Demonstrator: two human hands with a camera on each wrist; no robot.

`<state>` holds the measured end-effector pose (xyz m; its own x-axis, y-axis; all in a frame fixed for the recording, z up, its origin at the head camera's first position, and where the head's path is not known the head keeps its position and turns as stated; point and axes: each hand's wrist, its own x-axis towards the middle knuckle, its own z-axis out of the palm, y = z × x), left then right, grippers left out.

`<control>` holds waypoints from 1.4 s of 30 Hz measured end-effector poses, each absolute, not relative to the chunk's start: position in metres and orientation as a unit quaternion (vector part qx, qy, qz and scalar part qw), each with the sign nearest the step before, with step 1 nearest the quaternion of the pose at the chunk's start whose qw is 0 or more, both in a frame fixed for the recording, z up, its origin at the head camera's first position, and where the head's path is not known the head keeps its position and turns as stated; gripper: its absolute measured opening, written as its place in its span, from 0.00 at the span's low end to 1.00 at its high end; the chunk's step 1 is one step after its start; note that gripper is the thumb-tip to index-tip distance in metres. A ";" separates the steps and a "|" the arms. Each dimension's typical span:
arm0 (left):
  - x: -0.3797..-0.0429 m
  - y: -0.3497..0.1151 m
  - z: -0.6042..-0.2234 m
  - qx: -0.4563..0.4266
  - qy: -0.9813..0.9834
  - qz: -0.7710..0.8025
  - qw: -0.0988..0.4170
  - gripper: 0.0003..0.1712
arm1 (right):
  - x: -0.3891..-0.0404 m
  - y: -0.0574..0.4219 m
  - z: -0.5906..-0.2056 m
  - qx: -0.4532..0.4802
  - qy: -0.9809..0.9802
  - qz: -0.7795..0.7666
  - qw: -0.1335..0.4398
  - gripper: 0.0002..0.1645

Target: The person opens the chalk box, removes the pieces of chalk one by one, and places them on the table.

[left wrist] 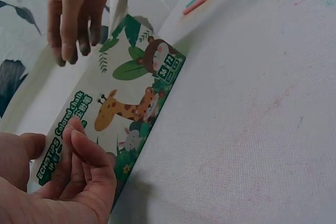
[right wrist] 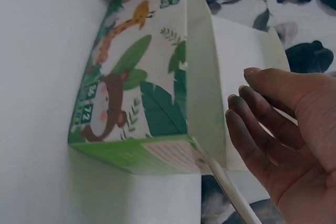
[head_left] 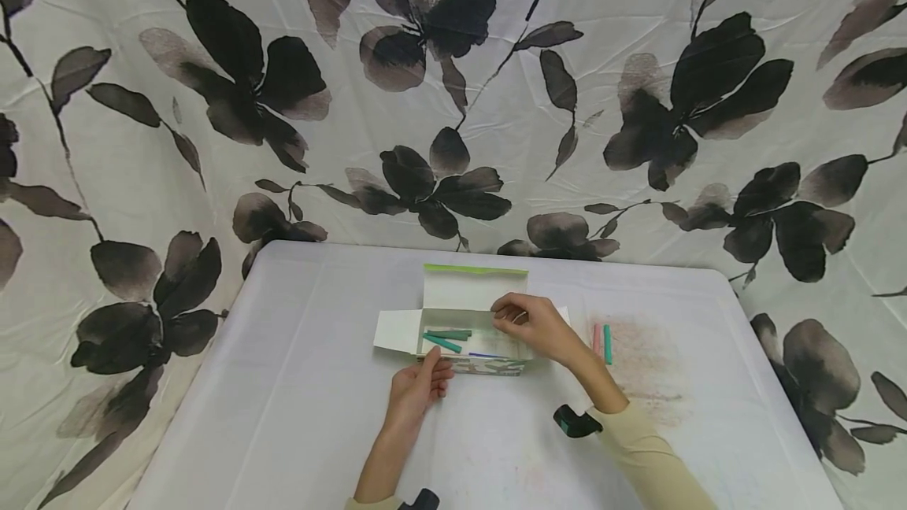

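A cardboard box of colored chalk [head_left: 489,367] stands on the table with its lid and side flaps folded out. Inside lie several green chalk sticks [head_left: 442,343] and a blue one [head_left: 483,355]. My left hand [head_left: 416,393] grips the box's front wall near its left end, thumb at the rim and fingers against the printed face [left wrist: 123,111]. Over the box's right end hovers my right hand [head_left: 537,327], its fingers loosely bent. In the right wrist view, thumb and fingers of that hand [right wrist: 294,124] are apart, with nothing visible between them.
To the right of the box, a pink chalk stick [head_left: 597,339] and a green chalk stick [head_left: 607,345] lie side by side. Reddish chalk smudges [head_left: 648,360] mark the white table cover [head_left: 298,384] there. A floral cloth [head_left: 425,116] hangs behind the table.
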<state>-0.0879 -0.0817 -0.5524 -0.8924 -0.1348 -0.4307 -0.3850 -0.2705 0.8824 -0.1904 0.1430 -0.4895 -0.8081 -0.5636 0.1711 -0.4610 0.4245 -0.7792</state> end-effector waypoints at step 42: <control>-0.082 -0.074 -0.551 -0.211 0.575 0.789 0.046 0.30 | -0.202 0.093 -0.522 -0.385 0.852 -0.283 0.216 0.05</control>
